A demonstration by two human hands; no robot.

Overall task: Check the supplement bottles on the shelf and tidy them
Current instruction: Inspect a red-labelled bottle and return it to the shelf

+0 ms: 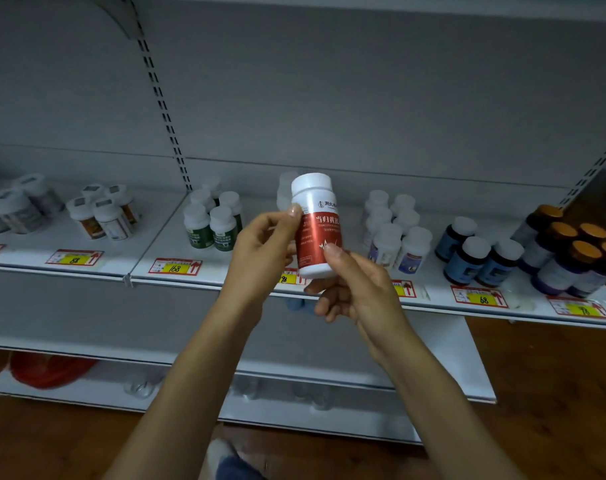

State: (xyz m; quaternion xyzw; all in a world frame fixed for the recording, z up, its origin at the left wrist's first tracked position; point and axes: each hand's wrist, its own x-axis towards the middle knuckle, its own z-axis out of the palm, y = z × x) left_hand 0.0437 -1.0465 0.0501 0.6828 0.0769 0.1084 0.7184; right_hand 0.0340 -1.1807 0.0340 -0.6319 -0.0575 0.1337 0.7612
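Observation:
A white bottle with a red label (316, 226) is held upright in front of the shelf (97, 237), label toward me. My left hand (261, 251) pinches its left side with thumb near the top of the label. My right hand (355, 289) grips its lower right, thumb across the label and fingers under the base. Behind it another white bottle (285, 190) stands on the shelf. Groups of bottles line the shelf: green-labelled ones (215, 223), white ones (397, 230), dark blue ones (474, 251).
Orange-capped bottles (571, 251) crowd the shelf's right end, more white bottles (100, 213) stand at the left. Yellow-and-red price tags (175, 266) run along the shelf front. A lower shelf (447, 341) and a red object (48, 370) lie below, above a wooden floor.

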